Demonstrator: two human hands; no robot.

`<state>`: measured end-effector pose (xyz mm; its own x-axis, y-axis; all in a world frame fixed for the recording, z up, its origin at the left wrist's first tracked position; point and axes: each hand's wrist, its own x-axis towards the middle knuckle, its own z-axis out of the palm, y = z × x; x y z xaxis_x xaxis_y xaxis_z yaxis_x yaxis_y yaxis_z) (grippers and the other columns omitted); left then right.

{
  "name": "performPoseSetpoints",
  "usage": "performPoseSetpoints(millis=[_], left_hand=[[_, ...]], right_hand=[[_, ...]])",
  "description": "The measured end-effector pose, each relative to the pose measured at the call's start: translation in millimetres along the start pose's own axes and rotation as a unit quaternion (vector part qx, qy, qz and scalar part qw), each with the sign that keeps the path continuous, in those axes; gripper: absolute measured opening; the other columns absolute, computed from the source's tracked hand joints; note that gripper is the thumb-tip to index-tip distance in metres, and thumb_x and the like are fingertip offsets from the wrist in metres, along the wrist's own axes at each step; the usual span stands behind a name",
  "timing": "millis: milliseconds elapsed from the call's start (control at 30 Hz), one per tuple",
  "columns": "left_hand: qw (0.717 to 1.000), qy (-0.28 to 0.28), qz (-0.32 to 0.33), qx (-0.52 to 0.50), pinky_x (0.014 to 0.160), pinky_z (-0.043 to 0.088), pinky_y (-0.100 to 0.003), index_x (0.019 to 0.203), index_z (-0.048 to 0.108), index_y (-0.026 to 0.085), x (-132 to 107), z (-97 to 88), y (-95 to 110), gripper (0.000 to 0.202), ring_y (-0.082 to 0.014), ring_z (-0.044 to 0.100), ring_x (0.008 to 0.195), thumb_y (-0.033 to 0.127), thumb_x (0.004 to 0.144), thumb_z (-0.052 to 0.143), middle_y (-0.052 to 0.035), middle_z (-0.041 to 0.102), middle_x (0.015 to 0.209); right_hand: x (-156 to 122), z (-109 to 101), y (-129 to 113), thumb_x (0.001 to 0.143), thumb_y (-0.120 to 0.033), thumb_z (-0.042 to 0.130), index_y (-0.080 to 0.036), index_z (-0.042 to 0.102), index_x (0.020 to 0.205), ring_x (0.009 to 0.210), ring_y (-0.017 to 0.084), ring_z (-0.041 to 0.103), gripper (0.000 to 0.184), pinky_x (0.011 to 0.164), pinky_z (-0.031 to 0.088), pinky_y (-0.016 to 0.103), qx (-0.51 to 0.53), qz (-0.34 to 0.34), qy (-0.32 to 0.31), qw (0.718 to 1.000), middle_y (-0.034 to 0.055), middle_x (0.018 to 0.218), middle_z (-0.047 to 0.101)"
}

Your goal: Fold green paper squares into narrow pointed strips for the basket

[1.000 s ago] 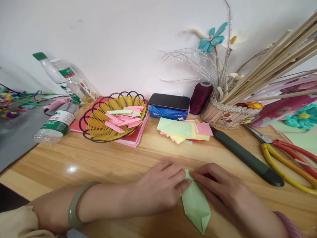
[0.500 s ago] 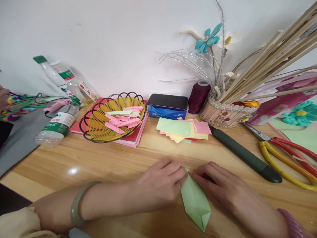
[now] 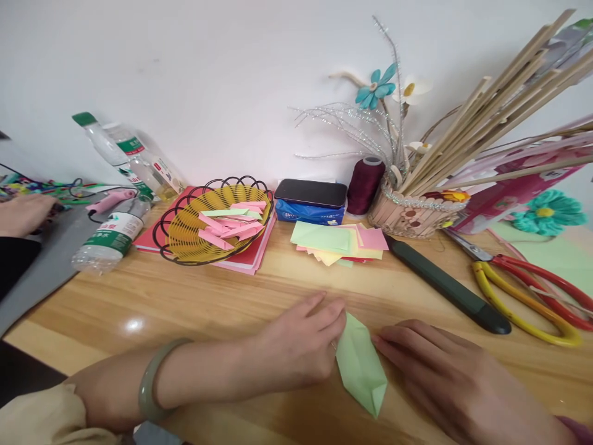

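Note:
A folded piece of light green paper [image 3: 362, 364], pointed at its near end, lies at an angle on the wooden table between my hands. My left hand [image 3: 303, 340] is closed on the paper's upper left edge, fingertips bent over it. A grey-green bangle [image 3: 151, 386] circles my left wrist. My right hand [image 3: 430, 364] has its fingers drawn together, with the tips pinched at the paper's right edge; the thumb is mostly hidden. Beyond my hands lies a stack of green, yellow and pink paper slips [image 3: 324, 238].
A yellow basket [image 3: 185, 238] holds folded pink and green strips. A phone [image 3: 310, 192] rests on a blue tissue pack [image 3: 308, 213]. A dark green cutter [image 3: 449, 287] and scissors [image 3: 491, 278] lie right. Bottles [image 3: 113, 235] and another person's hand [image 3: 28, 213] are left.
My right hand has shifted down from the paper's top tip to its right edge. The paper's upper end looks more unfolded. Another person's hand has come further into view at left.

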<state>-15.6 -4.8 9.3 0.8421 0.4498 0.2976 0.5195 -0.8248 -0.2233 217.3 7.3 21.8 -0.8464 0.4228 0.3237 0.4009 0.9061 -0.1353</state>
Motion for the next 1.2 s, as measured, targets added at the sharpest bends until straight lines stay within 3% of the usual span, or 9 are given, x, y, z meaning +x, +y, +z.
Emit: performPoseSetpoints(millis=[167,333,433,567,700,933,1200], left_hand=[[0.998,0.018,-0.059,-0.007,0.096,0.036,-0.042,0.091,0.062,0.005,-1,3.5,-4,0.018,-0.027,0.049,0.105,0.009,0.082,0.047,-0.0122,0.06,0.094],[0.992,0.043,-0.108,-0.045,0.083,0.046,-0.038,0.075,0.061,0.01,0,0.8,-10,0.013,-0.0209,0.055,0.087,0.013,0.082,0.051,-0.0064,0.058,0.074],[0.99,0.074,-0.105,-0.055,0.081,0.047,-0.037,0.074,0.061,0.01,0,-2.1,-12,0.014,-0.02,0.055,0.084,0.016,0.083,0.053,-0.0055,0.058,0.074],[0.99,0.096,-0.08,-0.071,0.084,0.046,-0.035,0.072,0.061,0.01,-2,-3.6,-16,0.017,-0.018,0.055,0.084,0.02,0.084,0.055,-0.0057,0.061,0.083],[0.99,0.087,-0.065,-0.093,0.084,0.046,-0.035,0.075,0.062,0.01,-2,-2.8,-18,0.024,-0.0188,0.054,0.086,0.029,0.086,0.053,-0.0078,0.062,0.085],[0.993,0.068,-0.062,-0.07,0.083,0.045,-0.033,0.08,0.061,0.012,-2,2.9,-17,0.009,-0.0173,0.053,0.086,0.014,0.083,0.053,-0.0044,0.06,0.081],[0.991,0.101,-0.042,-0.082,0.083,0.047,-0.034,0.085,0.061,0.009,1,2.9,-13,0.012,-0.018,0.056,0.086,0.02,0.084,0.056,-0.0042,0.061,0.076]], right_hand=[[0,-3,-10,0.083,-0.014,0.045,-0.015,0.056,0.094,0.069,0.017,0.056,0.015,0.058,0.047,0.03,0.005,-0.017,0.028,0.999,0.0071,0.079,0.06],[1,-3,-7,0.085,-0.015,0.047,-0.013,0.054,0.1,0.079,0.018,0.057,0.016,0.068,0.047,0.031,-0.065,-0.008,0.085,0.994,0.0071,0.085,0.063],[-1,-4,1,0.087,-0.016,0.045,-0.014,0.055,0.102,0.086,0.019,0.056,0.018,0.072,0.045,0.032,-0.097,0.019,0.092,0.991,0.0085,0.091,0.062],[-2,-1,8,0.091,-0.016,0.034,-0.018,0.057,0.094,0.084,0.019,0.056,0.023,0.073,0.045,0.035,-0.048,0.044,0.032,0.997,0.0059,0.088,0.062],[-1,6,13,0.089,-0.022,0.043,-0.018,0.056,0.098,0.081,0.018,0.056,0.017,0.071,0.047,0.033,0.012,0.088,0.014,0.996,0.0062,0.087,0.06],[3,6,14,0.089,-0.023,0.043,-0.02,0.059,0.096,0.08,0.017,0.056,0.018,0.065,0.049,0.03,0.076,0.128,-0.002,0.989,0.0067,0.088,0.058],[-1,9,14,0.084,-0.024,0.051,-0.021,0.049,0.108,0.084,0.016,0.059,0.024,0.07,0.051,0.028,0.102,0.149,0.019,0.983,0.0053,0.093,0.06]])
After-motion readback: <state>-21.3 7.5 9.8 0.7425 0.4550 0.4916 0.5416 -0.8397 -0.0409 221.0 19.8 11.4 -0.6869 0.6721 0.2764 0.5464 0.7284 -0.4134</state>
